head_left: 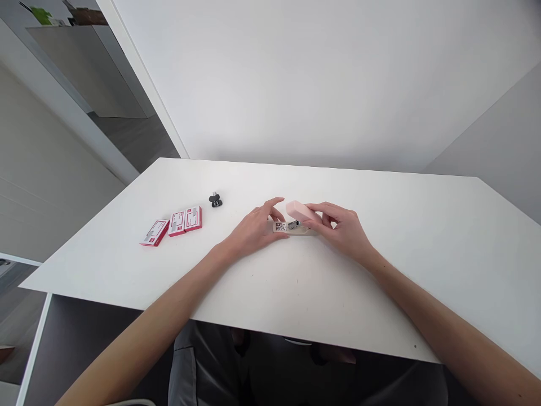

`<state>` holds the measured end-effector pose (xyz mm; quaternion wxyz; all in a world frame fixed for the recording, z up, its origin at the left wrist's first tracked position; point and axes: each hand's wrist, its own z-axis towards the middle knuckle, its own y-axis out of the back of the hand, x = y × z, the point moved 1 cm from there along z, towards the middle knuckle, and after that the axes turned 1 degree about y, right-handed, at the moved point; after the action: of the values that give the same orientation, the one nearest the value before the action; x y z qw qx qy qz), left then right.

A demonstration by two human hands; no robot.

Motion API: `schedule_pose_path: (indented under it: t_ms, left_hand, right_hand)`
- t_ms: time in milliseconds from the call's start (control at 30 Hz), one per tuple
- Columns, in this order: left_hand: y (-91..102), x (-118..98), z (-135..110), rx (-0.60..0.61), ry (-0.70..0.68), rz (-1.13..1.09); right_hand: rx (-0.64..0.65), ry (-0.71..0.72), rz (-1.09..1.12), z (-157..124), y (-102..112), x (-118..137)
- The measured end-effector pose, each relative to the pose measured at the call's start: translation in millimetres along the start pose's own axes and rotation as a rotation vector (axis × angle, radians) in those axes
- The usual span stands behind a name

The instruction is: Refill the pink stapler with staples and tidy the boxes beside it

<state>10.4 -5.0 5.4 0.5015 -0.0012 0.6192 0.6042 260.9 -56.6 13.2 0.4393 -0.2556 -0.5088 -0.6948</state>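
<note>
A pink stapler (298,211) is in front of me near the middle of the white table, its pink top tilted up from the pale base (304,231). The base carries a black-and-white printed label, and a short metal piece shows beside it. With thumb and fingers, my right hand (340,225) grips the pink top. My left hand (257,228) is closed around the left end of the base, thumb on the near side, other fingers behind, index finger raised. The right end of the stapler is hidden by my right hand.
Several small red-and-white boxes (185,220) lie to the left on the white table (253,287). Behind them sits a small black object (215,199) with a metal part, perhaps a staple remover. A white wall (296,84) rises along the table's far edge.
</note>
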Motion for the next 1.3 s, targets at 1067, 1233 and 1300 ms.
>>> schedule_pose_path:
  t_ms: [1067,1233,1300]
  left_hand:
    - [7.5,-10,2,0.024,-0.100,0.113]
    - [6.0,-4,1,-0.034,-0.082,0.159]
    - [5.6,0,0,-0.082,-0.061,0.171]
  right_hand:
    - [-0.027,0.106,-0.237,-7,-17,3]
    - [0.023,0.038,-0.197,-4,-16,-7]
    - [0.021,0.025,-0.180,-3,-15,-8]
